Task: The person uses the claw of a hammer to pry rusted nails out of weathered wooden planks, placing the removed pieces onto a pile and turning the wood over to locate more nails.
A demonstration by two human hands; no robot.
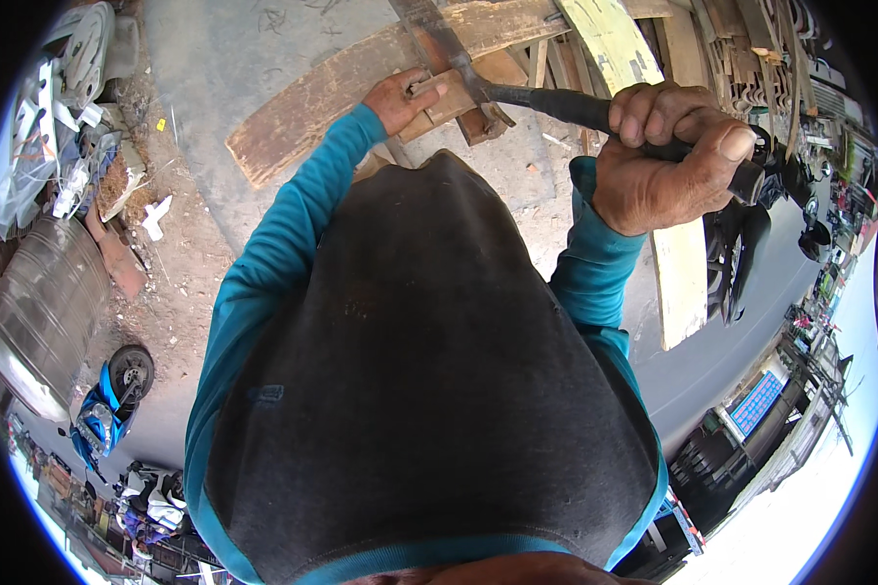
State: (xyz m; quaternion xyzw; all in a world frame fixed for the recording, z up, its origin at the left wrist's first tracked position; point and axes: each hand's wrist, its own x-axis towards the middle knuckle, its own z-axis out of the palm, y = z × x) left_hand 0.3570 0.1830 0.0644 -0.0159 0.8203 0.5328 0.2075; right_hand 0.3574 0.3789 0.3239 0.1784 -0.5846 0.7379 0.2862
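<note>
My right hand point(668, 146) is wrapped round the black grip of a hammer point(571, 107), its thumb lying along the handle. The hammer's head end is down by a rusty brown bar point(434, 39) that crosses a long curved plank point(322, 93). My left hand point(397, 102) is closed on a small wooden block point(446, 97), beside the bar and over the plank. Whether the fingers also hold a nail is too small to tell. The hammer's head is partly lost against the bar, and I cannot tell whether it touches the block.
A pale yellow board point(681, 283) runs beneath my right arm, with another yellow board point(615, 44) above it. Stacked timber point(741, 49) stands at the far right. A metal drum point(49, 312) and a blue motorbike point(102, 414) are on the left. Scraps litter the ground.
</note>
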